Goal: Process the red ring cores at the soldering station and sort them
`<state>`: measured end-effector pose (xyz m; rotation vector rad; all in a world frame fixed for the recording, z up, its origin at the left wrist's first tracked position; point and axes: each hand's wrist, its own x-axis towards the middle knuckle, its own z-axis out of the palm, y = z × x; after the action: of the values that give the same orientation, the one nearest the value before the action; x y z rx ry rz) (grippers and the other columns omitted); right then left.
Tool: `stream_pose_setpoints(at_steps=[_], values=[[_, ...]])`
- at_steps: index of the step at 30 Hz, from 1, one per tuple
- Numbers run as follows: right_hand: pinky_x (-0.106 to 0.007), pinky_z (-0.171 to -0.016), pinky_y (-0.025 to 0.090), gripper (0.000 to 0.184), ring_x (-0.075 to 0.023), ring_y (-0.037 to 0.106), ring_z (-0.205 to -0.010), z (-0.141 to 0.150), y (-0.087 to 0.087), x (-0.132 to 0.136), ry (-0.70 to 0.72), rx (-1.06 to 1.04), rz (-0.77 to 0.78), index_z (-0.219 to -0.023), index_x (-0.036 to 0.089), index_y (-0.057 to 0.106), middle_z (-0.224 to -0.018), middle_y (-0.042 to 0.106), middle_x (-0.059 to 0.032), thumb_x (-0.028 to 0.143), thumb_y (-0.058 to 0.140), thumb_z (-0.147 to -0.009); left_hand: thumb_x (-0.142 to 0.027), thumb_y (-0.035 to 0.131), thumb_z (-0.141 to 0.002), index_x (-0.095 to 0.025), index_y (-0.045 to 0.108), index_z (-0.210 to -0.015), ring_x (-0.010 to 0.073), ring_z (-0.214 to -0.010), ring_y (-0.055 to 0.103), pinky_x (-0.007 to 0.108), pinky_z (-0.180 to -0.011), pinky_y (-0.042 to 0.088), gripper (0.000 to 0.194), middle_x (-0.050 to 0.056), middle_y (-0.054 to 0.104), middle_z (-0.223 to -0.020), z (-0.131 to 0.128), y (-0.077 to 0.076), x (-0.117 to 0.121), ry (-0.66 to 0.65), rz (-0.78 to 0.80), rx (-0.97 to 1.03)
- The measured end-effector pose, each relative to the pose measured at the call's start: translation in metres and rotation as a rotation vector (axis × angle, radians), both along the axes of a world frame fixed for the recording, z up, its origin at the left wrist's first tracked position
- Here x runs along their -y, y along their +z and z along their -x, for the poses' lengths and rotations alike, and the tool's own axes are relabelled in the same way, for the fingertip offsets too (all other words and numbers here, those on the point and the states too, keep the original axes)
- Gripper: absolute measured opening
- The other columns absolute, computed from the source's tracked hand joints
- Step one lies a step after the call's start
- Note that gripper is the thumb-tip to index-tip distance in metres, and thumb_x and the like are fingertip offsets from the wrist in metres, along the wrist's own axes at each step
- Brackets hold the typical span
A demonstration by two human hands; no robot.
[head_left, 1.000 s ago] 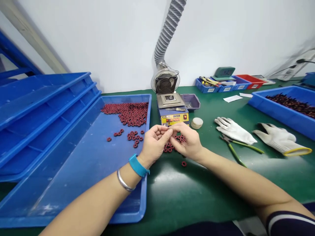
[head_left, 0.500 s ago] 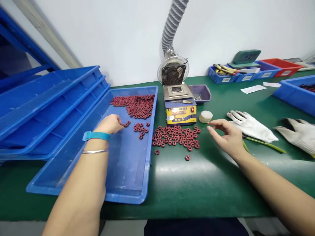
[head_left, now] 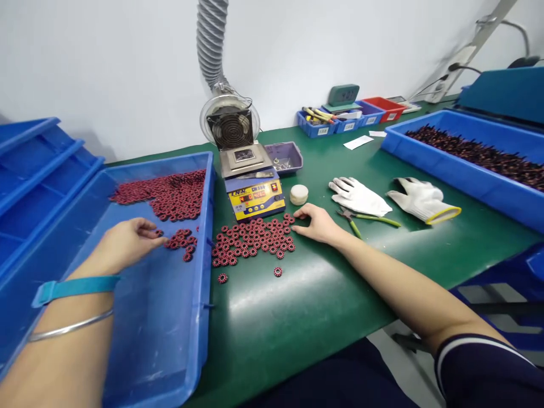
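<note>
My left hand is over the long blue tray, its fingers slightly apart beside a small red-and-black wound ring core. Right of its fingertips lies a small cluster of ring cores, with a larger packed batch farther back in the tray. On the green table, my right hand reaches the right edge of a loose pile of ring cores. Its thumb and forefinger are apart, close to the outermost core. Two single cores lie in front of the pile.
A yellow-and-blue solder pot unit with a fan and grey duct stands behind the pile. Nearby are a round whitish pad, white gloves, green-handled cutters and a purple bin. A filled blue tray stands right.
My hands were together over the pile, then parted. The left went into the tray near the loose cores; the right moved out, then in to the pile's edge. The view has turned right.
</note>
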<state>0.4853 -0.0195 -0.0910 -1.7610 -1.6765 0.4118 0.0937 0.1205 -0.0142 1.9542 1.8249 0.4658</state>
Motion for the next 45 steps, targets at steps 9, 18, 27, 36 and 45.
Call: stream_pose_setpoints(at_steps=[9,18,27,36,45], values=[[-0.029,-0.072,0.053,0.026,-0.0126,0.064,-0.069,0.025,0.022,0.007,-0.024,-0.757,0.061,-0.078,0.015,0.064,-0.076,0.069,-0.0025,0.029,0.079,-0.063,-0.036,0.075,-0.068,-0.017,0.064,-0.087,0.0158,-0.07,0.063,0.025,-0.063,0.049,0.029,0.003,0.069,-0.079,-0.084,0.03,0.073,-0.216,-0.34,0.26],[-0.02,-0.055,0.05,0.034,-0.0081,0.062,-0.058,0.089,0.052,0.041,0.405,-1.123,0.248,-0.086,0.015,0.065,-0.067,0.067,0.0011,0.027,0.086,-0.062,-0.045,0.081,-0.061,-0.017,0.053,-0.068,0.0074,-0.05,0.04,0.019,-0.045,0.032,0.04,-0.004,0.051,-0.059,-0.134,0.003,0.128,-0.636,0.144,0.56],[-0.018,-0.061,0.053,0.025,-0.0063,0.065,-0.06,0.081,0.05,0.043,0.529,-1.249,0.408,-0.079,0.012,0.066,-0.067,0.068,0.0025,0.019,0.084,-0.063,-0.04,0.059,-0.083,-0.019,0.034,-0.051,0.0071,-0.048,0.027,0.021,-0.045,0.023,0.045,-0.006,0.031,-0.049,-0.137,-0.001,0.133,-0.719,0.175,0.605],[-0.019,-0.064,0.056,0.031,-0.0124,0.073,-0.067,0.075,0.046,0.044,0.564,-1.324,0.492,-0.08,0.012,0.066,-0.068,0.07,0.0009,0.026,0.086,-0.062,-0.051,0.056,-0.086,-0.018,0.041,-0.046,0.0077,-0.043,0.031,0.024,-0.044,0.028,0.054,-0.003,0.037,-0.044,-0.136,0.017,0.138,-0.635,0.094,0.69],[-0.021,-0.064,0.058,0.034,-0.0121,0.072,-0.067,0.055,0.067,0.022,0.366,-1.306,0.354,-0.08,0.014,0.068,-0.07,0.071,0.0,0.027,0.088,-0.056,-0.051,0.06,-0.084,-0.019,0.044,-0.05,0.0077,-0.038,0.039,0.022,-0.043,0.031,0.049,-0.005,0.039,-0.042,-0.125,0.004,0.102,-0.244,0.049,0.993]])
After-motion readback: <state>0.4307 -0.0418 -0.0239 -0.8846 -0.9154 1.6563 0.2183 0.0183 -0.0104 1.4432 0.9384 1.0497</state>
